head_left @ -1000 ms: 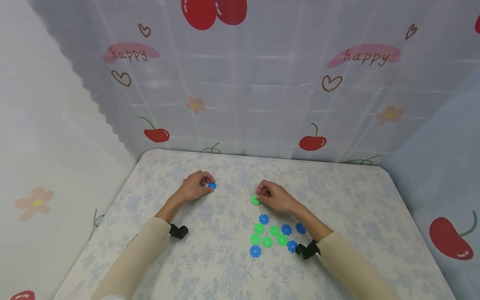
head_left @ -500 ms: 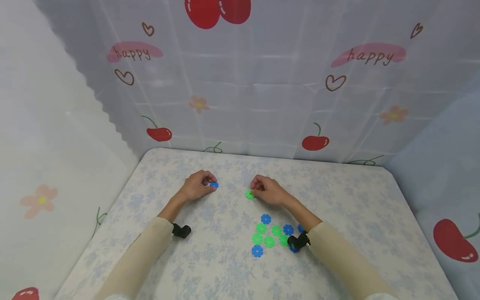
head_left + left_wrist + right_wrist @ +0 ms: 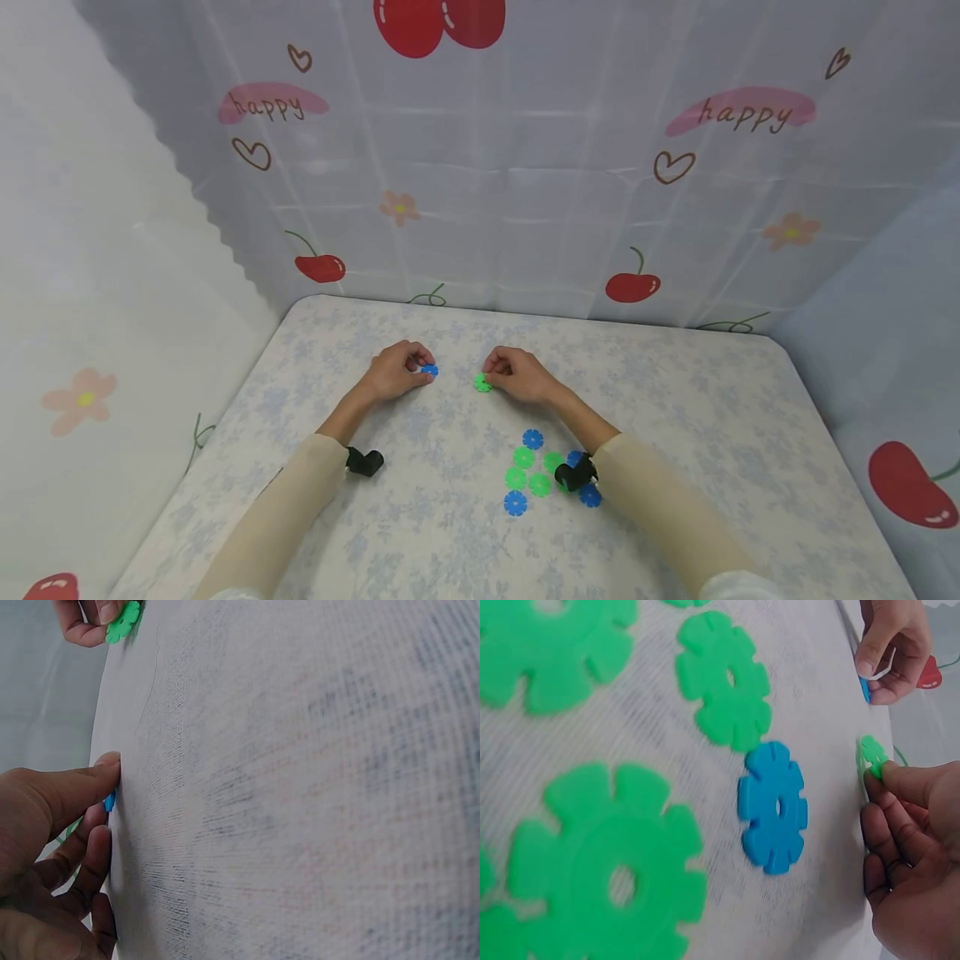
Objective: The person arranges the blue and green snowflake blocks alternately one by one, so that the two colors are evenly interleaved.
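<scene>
My left hand [image 3: 395, 371] pinches a blue snowflake disc [image 3: 430, 370] between thumb and fingers at the table surface. In the left wrist view only a sliver of that blue disc [image 3: 110, 801] shows between the fingertips. A green snowflake disc [image 3: 482, 382] is held by its edge in my right hand [image 3: 521, 377], a short gap to the right of the blue one. The right wrist view has this green disc [image 3: 873, 754] tilted near the cloth, its near edge covered by the thumb and fingers. The two held discs are apart.
Several loose green discs [image 3: 539, 485] and blue discs [image 3: 515, 503] lie flat in a cluster below my right forearm, which partly covers some. A patterned cloth covers the table [image 3: 420, 517]. A printed curtain [image 3: 495, 208] rises along the back edge.
My right hand has moved left with the green disc, bringing it closer to the blue disc. The left hand has stayed almost in place.
</scene>
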Demonstrator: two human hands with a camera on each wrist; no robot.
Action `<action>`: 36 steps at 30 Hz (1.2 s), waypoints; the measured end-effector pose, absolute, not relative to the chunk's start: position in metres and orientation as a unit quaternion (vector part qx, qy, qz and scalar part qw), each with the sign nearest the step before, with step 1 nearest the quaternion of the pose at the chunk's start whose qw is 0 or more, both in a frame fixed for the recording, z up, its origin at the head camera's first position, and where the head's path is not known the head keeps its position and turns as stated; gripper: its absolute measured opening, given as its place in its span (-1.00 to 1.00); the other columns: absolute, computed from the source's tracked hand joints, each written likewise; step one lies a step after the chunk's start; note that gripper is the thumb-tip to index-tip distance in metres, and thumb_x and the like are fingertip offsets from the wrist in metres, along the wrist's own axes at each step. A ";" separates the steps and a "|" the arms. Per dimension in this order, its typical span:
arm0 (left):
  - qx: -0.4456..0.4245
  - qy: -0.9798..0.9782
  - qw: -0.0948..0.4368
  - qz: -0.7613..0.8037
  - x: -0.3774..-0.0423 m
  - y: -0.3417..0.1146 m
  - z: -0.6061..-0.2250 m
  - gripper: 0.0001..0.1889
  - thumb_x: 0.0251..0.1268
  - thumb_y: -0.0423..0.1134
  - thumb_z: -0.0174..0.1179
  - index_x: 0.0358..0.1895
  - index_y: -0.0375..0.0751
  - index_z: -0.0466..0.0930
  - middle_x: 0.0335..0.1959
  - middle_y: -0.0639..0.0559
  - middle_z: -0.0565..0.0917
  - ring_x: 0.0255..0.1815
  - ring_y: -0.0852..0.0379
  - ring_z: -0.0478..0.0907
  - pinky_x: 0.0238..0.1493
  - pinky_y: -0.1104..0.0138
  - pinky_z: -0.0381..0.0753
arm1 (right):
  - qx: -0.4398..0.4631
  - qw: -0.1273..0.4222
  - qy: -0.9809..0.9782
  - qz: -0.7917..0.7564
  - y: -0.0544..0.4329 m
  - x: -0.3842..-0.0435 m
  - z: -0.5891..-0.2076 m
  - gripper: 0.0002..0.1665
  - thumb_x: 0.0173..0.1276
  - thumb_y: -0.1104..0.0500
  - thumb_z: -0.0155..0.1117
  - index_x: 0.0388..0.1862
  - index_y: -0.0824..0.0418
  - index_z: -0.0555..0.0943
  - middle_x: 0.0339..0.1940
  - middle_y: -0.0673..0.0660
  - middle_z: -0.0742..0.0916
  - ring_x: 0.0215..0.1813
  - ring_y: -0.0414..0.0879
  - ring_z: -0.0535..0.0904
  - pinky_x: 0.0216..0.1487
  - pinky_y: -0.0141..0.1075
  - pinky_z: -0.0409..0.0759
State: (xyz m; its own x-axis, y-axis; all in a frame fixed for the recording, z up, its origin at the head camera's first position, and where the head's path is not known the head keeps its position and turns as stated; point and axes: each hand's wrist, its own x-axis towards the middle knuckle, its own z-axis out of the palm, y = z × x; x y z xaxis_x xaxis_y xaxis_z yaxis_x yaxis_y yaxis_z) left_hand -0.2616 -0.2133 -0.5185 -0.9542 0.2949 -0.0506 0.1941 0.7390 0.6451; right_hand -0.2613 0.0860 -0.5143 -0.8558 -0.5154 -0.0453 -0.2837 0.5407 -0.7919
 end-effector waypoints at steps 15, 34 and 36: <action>0.127 0.930 0.078 0.337 -0.262 -0.214 -0.517 -0.79 0.40 -0.18 0.48 0.01 -0.04 0.73 0.00 -0.06 0.73 0.02 -0.02 0.63 0.22 -0.14 0.39 | -0.222 0.120 0.873 -0.418 0.047 -0.273 -0.519 -0.91 0.60 0.17 0.33 -0.05 0.15 0.72 -0.17 0.10 0.80 -0.17 -0.16 0.64 -0.01 -0.26 0.59; 0.121 0.932 0.079 0.333 -0.263 -0.212 -0.516 -0.80 0.40 -0.18 0.48 0.00 -0.04 0.73 -0.03 -0.03 0.73 -0.04 0.03 0.60 0.14 -0.03 0.41 | -0.225 0.087 0.913 -0.329 0.015 -0.282 -0.516 -0.91 0.57 0.07 0.38 -0.13 0.04 0.67 -0.31 -0.03 0.76 -0.29 -0.17 0.60 -0.01 -0.17 0.52; 0.120 0.933 0.079 0.330 -0.264 -0.213 -0.517 -0.80 0.40 -0.18 0.48 0.00 -0.03 0.73 -0.03 -0.03 0.73 -0.03 0.03 0.61 0.14 -0.02 0.42 | -0.230 0.091 0.912 -0.326 0.015 -0.283 -0.517 -0.89 0.57 0.05 0.38 -0.12 0.04 0.67 -0.31 -0.04 0.75 -0.30 -0.18 0.59 0.00 -0.15 0.51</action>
